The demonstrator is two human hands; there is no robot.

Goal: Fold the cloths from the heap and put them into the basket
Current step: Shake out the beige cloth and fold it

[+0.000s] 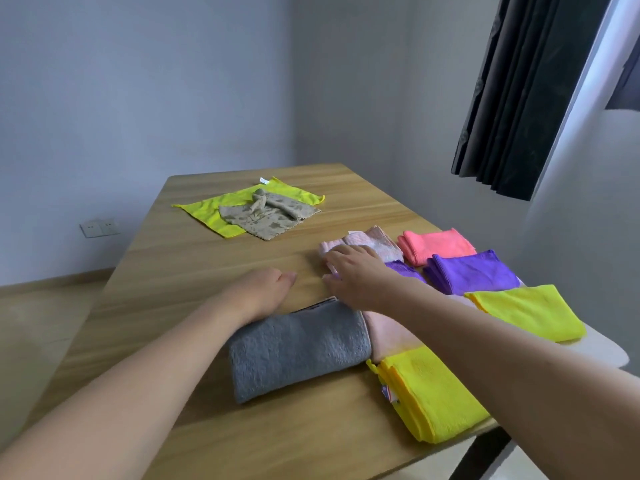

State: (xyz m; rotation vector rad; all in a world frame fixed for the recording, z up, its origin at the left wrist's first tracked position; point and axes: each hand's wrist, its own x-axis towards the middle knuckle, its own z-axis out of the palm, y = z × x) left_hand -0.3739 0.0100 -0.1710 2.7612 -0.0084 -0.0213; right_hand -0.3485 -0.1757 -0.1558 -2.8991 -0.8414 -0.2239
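A wooden table (pixel 214 271) is set in a corner of pale grey walls (pixel 138 81). Dark curtains (pixel 519 98) are hung at right; a wall socket (pixel 99 227) is mounted low.

No text, number or brand can be read anywhere in the scene. Two tags show, both too small and blurred to make out. A white sewn-in label (pixel 264 181) sticks out from the far corner of the lime-green cloth (pixel 207 211) spread flat at the far left of the table (pixel 166 271); faint marks on it cannot be told apart. A small tag with red and blue print (pixel 389 393) sits on the left edge of the folded yellow cloth (pixel 433 393) at the near right; its print is illegible.
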